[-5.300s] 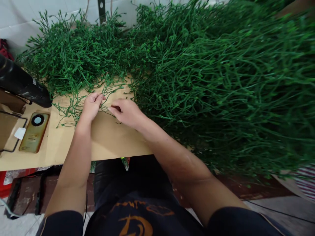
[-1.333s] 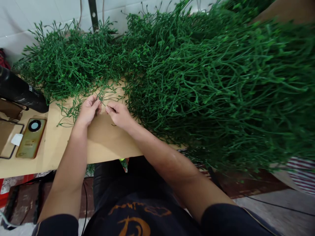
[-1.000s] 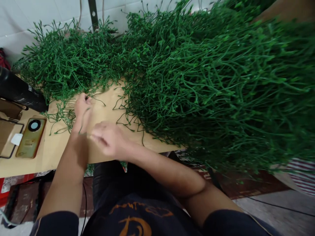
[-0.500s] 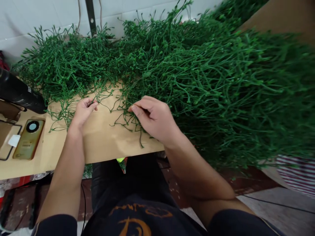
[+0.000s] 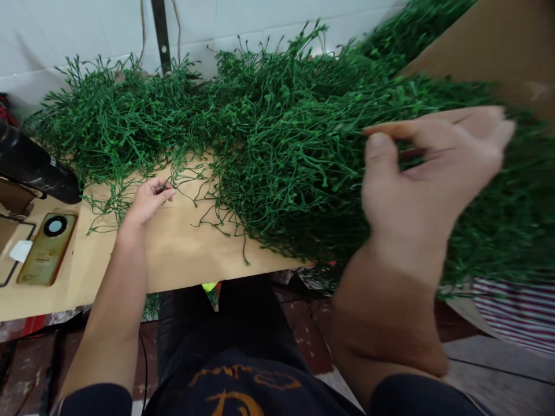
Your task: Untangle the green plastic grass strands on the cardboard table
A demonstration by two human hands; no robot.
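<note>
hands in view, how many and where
2: the left hand over the brown sheet, near loose green stems; the right hand raised in front of the large green pile. Others may be hidden.

Tan tabletop (image 5: pixel 182 254), front edge toward the wearer. Heap of green stems (image 5: pixel 130 118) at back left, running into a bigger heap (image 5: pixel 281 167) on the right. Loose stems (image 5: pixel 107 209) before the left one. Phone (image 5: pixel 47 249) far left, camera side up; black bottle (image 5: pixel 39 164) behind (standing or lying, can't tell).

White tiled wall (image 5: pixel 269 14) and dark upright (image 5: pixel 159 29) behind a tan-topped table (image 5: pixel 195 248), pale grey floor (image 5: pixel 520 396) below.
</note>
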